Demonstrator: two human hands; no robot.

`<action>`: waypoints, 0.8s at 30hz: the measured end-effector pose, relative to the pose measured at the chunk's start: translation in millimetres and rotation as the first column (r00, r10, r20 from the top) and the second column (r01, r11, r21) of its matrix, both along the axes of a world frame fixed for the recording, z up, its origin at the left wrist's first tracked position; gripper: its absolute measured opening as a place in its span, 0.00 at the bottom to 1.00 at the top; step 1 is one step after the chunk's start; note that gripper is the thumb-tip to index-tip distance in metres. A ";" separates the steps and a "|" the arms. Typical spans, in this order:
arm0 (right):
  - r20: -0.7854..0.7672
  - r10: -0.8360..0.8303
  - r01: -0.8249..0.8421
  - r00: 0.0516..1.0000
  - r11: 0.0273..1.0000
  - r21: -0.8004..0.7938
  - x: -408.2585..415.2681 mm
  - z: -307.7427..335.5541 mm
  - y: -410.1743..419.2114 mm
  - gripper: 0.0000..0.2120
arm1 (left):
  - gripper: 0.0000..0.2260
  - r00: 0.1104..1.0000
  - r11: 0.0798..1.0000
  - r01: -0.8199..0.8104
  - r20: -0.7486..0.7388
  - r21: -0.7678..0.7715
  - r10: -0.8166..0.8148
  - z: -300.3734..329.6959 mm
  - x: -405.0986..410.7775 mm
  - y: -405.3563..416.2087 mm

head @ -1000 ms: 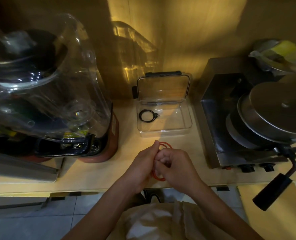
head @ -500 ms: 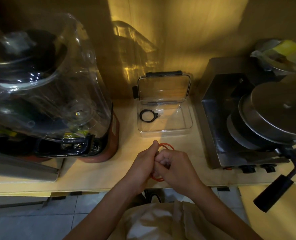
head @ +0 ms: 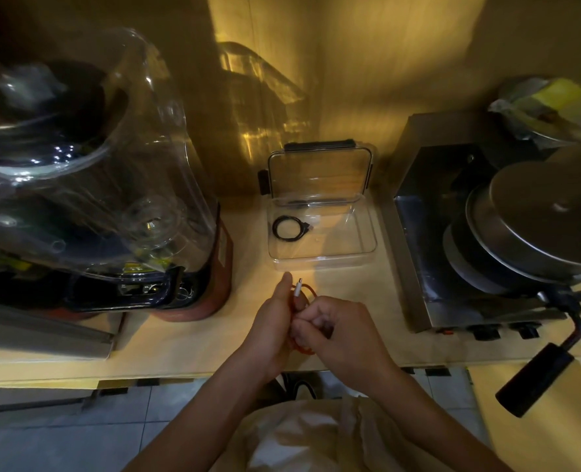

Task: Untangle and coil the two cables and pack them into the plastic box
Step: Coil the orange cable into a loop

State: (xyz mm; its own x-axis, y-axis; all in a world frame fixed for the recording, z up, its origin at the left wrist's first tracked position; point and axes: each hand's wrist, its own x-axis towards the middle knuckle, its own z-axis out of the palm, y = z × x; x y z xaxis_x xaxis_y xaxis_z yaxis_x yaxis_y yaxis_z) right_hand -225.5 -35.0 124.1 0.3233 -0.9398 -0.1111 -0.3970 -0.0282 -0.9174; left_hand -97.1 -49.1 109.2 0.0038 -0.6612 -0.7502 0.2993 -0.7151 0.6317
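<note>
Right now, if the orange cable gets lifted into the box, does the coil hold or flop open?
Probably springs open. The orange cable is thin, and its loops seem kept together only by both hands; its white plug end already sticks out free. Likely light and floppy. The black cable keeps a loose ring unaided in the box, so this one may settle similarly.

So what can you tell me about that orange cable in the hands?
The orange cable looks thin and rubbery, wound into a small loop. A pale plug end with a metal tip sticks up near the left hand's fingertips. Both hands pinch it, the right hand closed over its middle, so part is hidden. A bit of loop peeks out below. It is held above the wooden counter, just in front of the open plastic box.
</note>
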 end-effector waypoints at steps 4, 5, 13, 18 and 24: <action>0.010 -0.015 0.015 1.000 1.000 -0.011 2.4 -3.2 0.6 0.02 | 0.22 0.992 0.996 -0.090 -0.092 0.020 0.091 -3.9 2.7 -1.9; 0.009 -0.014 0.014 1.000 1.000 -0.018 2.3 -4.1 0.4 0.03 | 0.20 0.990 0.995 -0.097 -0.099 0.007 0.097 -4.3 2.9 -1.8; 0.048 0.031 -0.032 0.998 0.999 0.019 0.8 -5.8 -0.1 0.10 | 0.17 0.926 0.960 -0.248 -0.324 -0.132 0.195 2.7 14.9 -4.9; 0.029 0.111 -0.113 0.993 0.989 0.094 -4.8 -10.7 0.6 0.06 | 0.19 0.857 0.921 -0.342 -0.465 -0.188 0.223 10.0 31.6 -15.2; -0.025 0.265 -0.253 0.964 0.942 0.221 -18.4 -19.9 -1.7 0.14 | 0.20 0.721 0.922 -0.367 -0.665 -0.126 0.196 17.6 50.5 -18.3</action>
State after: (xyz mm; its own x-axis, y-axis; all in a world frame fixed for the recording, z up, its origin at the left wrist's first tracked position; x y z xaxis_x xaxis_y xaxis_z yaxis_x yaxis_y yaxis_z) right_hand -243.9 -36.7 104.2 0.5406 -0.7762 -0.3245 -0.4514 0.0579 -0.8904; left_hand -46.7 -67.5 126.8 -0.1957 -0.8599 -0.4714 0.8496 -0.3888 0.3565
